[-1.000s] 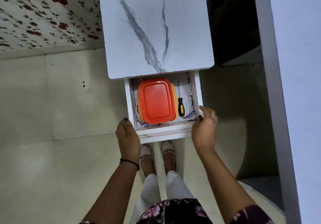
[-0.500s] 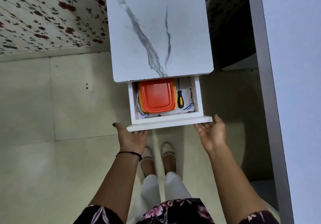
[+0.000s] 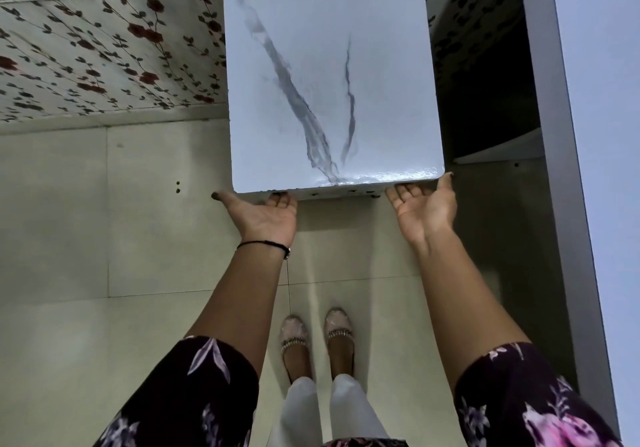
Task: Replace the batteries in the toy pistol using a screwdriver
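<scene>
Floral sleeves (image 3: pixel 194 387) reach toward a shut drawer (image 3: pixel 332 195)
Left hand (image 3: pixel 263 216) and right hand (image 3: pixel 424 211) lie palm up, fingers spread wide, holding nothing, tips at the drawer under the marble-look worktop (image 3: pixel 329 82). Toy pistol and screwdriver: not in view. Pushing harder could pinch fingertips at that edge.

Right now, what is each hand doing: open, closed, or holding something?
Left hand: open, palm up, fingers at the drawer front, holding nothing.
Right hand: open, palm up, fingers at the drawer front, holding nothing.
</scene>
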